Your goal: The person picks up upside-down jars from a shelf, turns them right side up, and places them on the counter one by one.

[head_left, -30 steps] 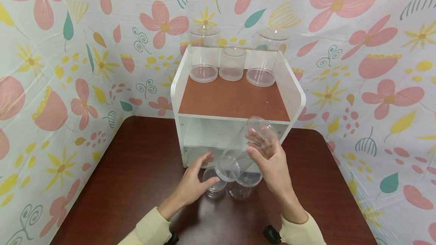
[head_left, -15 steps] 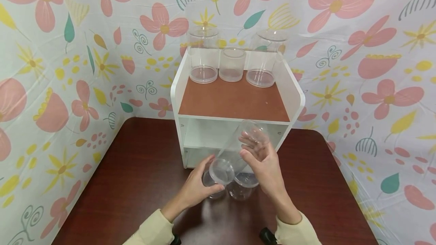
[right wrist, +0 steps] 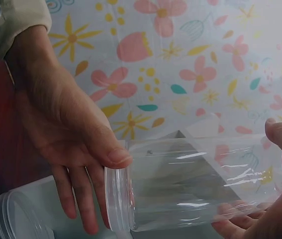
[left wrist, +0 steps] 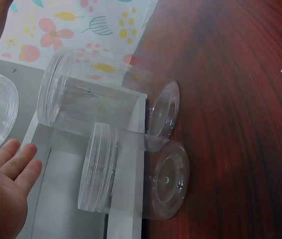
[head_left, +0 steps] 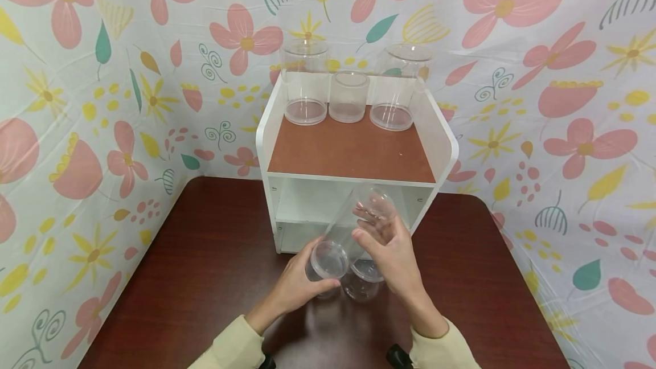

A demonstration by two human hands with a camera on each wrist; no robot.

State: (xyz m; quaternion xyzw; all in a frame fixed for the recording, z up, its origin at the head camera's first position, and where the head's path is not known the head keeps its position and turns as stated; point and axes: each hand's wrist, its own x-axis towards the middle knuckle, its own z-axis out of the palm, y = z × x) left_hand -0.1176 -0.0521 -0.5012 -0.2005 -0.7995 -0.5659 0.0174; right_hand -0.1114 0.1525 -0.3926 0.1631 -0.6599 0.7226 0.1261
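Observation:
A clear plastic jar [head_left: 340, 226] is held tilted in the air in front of the white shelf, its lidded end low and toward the left. My left hand [head_left: 294, 286] holds the clear lid [head_left: 329, 259], thumb along the rim and fingers on the opposite side. In the right wrist view, the left thumb lies against the lid's edge [right wrist: 118, 199]. My right hand [head_left: 392, 252] grips the jar near its base, fingers behind the see-through wall. Two lidded clear jars stand upright on the table below: a wider one [left wrist: 101, 94] and a narrower one [left wrist: 131, 174], partly hidden by the left hand in the head view.
The white shelf unit [head_left: 443, 138] with a brown top board [head_left: 353, 150] stands behind the hands. Along its back are two tall clear jars [head_left: 306, 110] and a shorter frosted one [head_left: 348, 95]. A dark red wooden table [head_left: 205, 278] meets a flowered cloth backdrop [head_left: 169, 73].
The right hand has brought the jar slightly left and down. The left hand, first apart from the jar, has come round its lidded end. The standing jars have stayed put.

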